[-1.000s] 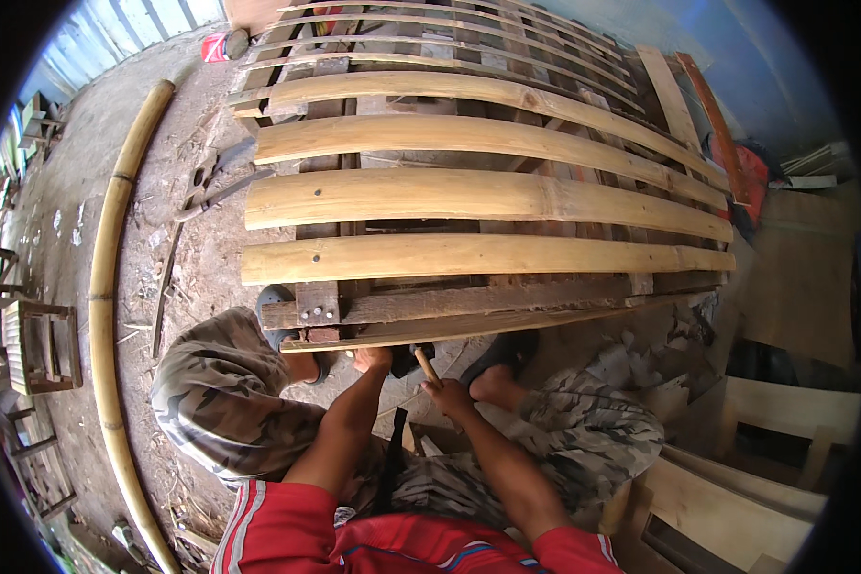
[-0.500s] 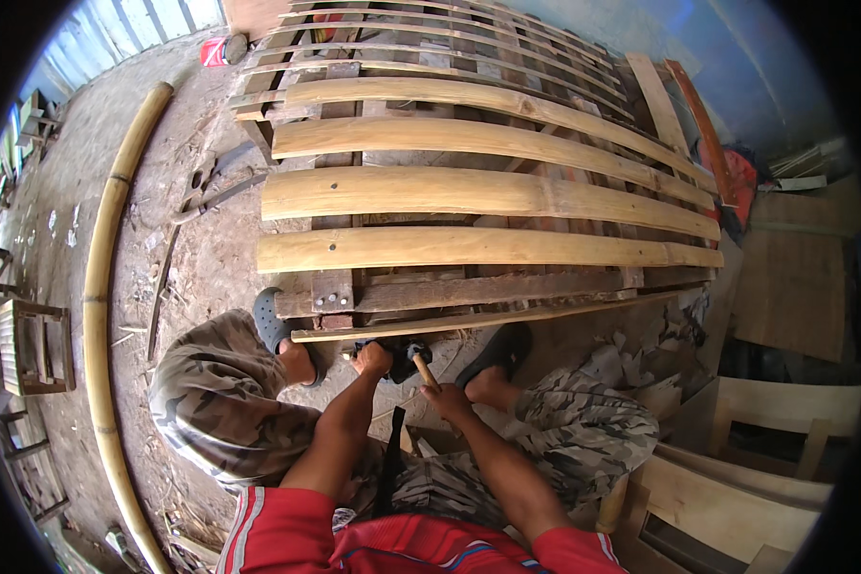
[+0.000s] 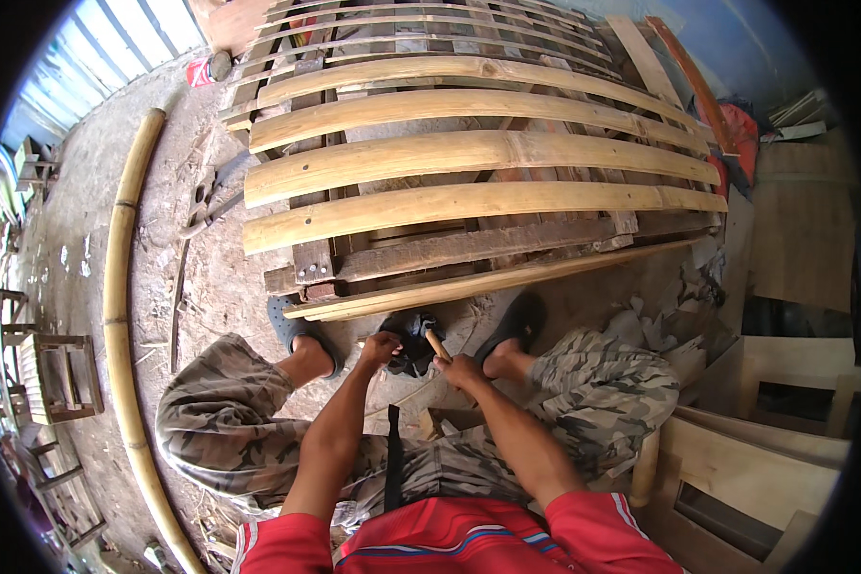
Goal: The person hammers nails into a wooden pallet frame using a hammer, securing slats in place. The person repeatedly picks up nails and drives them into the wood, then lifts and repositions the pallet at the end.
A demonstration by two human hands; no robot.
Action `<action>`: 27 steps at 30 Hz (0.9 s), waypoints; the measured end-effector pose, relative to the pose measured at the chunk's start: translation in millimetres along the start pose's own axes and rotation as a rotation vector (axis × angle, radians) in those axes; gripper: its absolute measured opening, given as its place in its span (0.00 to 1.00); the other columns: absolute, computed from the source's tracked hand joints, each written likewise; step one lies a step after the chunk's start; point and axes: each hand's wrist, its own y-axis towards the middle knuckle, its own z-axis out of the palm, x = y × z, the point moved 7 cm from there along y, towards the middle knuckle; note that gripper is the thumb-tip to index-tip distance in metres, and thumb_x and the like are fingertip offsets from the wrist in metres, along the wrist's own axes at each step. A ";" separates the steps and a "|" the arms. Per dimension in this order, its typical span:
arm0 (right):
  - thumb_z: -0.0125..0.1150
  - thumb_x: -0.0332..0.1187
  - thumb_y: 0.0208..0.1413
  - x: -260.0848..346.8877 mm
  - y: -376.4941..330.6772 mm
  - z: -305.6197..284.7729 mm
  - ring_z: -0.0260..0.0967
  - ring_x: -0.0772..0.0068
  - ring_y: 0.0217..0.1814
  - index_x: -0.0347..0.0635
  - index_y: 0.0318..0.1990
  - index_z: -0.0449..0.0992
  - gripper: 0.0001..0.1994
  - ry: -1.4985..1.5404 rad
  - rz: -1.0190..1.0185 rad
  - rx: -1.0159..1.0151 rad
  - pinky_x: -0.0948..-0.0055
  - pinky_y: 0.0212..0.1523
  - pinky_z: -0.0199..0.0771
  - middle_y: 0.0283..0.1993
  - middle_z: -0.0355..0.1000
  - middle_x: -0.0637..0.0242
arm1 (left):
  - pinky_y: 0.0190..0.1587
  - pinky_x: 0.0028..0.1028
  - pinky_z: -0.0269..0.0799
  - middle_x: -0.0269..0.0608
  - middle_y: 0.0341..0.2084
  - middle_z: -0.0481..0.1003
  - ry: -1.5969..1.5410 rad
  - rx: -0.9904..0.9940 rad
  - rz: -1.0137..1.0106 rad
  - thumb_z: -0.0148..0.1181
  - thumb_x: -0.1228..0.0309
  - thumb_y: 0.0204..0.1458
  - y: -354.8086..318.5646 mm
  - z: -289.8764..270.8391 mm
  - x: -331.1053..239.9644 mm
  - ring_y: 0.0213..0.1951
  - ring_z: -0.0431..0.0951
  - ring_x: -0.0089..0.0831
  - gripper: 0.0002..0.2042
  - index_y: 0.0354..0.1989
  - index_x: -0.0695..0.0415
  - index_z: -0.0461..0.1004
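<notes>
right hand (image 3: 460,371), at four o'clock of the black bundle (image 3: 410,347), has its grip closed round a wooden handle (image 3: 437,345); left hand (image 3: 383,349), at nine, curls, hold unclear. seemingly tool handling at the bundle; next calls for a steady handle.

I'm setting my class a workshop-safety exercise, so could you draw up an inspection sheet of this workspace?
Surface: brown floor, strewn with scraps.
Job's things: slatted bamboo frame; dark bundle on the floor between the feet; wooden handle.
Clutter: long bamboo pole lying at left; pale scraps at right.
Grippers: right hand grips the handle; left hand is beside the bundle, its hold unclear.
Cables: nothing seen.
Surroundings: wooden stool at left, blue wall beyond.
</notes>
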 end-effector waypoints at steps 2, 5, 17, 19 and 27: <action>0.54 0.63 0.60 1.9 -2.9 -1.0 0.80 0.59 0.26 0.32 0.37 0.81 0.34 -0.013 0.027 0.004 0.61 0.33 0.79 0.22 0.77 0.56 | 0.30 0.24 0.73 0.39 0.36 0.83 0.008 0.023 -0.051 0.60 0.68 0.59 -8.4 -1.6 -10.3 0.36 0.83 0.28 0.14 0.50 0.63 0.77; 0.54 0.63 0.60 1.5 -3.5 -1.4 0.80 0.60 0.27 0.32 0.39 0.81 0.34 -0.019 0.055 0.000 0.62 0.34 0.79 0.23 0.78 0.57 | 0.30 0.23 0.71 0.39 0.38 0.83 0.020 0.040 -0.135 0.60 0.68 0.59 -19.5 -2.6 -25.6 0.38 0.83 0.28 0.15 0.51 0.62 0.77; 0.57 0.63 0.59 2.7 -0.4 -1.2 0.81 0.53 0.34 0.31 0.40 0.81 0.34 -0.031 0.070 0.023 0.57 0.35 0.77 0.30 0.80 0.50 | 0.33 0.24 0.72 0.40 0.43 0.83 -0.043 -0.021 -0.227 0.57 0.62 0.61 -27.4 -6.7 -28.8 0.40 0.84 0.29 0.17 0.53 0.59 0.76; 0.57 0.63 0.59 2.4 -0.3 -1.7 0.81 0.52 0.35 0.31 0.40 0.81 0.34 -0.038 0.064 0.027 0.56 0.36 0.77 0.30 0.80 0.50 | 0.33 0.24 0.72 0.40 0.43 0.83 -0.063 -0.049 -0.232 0.57 0.62 0.61 -27.2 -7.8 -29.0 0.40 0.84 0.29 0.17 0.53 0.59 0.76; 0.55 0.65 0.59 4.5 -6.3 -6.3 0.80 0.55 0.30 0.30 0.38 0.81 0.36 -0.051 0.051 0.013 0.58 0.34 0.77 0.25 0.78 0.54 | 0.32 0.26 0.73 0.35 0.42 0.82 -0.227 -0.108 -0.178 0.59 0.64 0.60 -31.2 -8.3 -33.1 0.34 0.82 0.26 0.15 0.52 0.57 0.76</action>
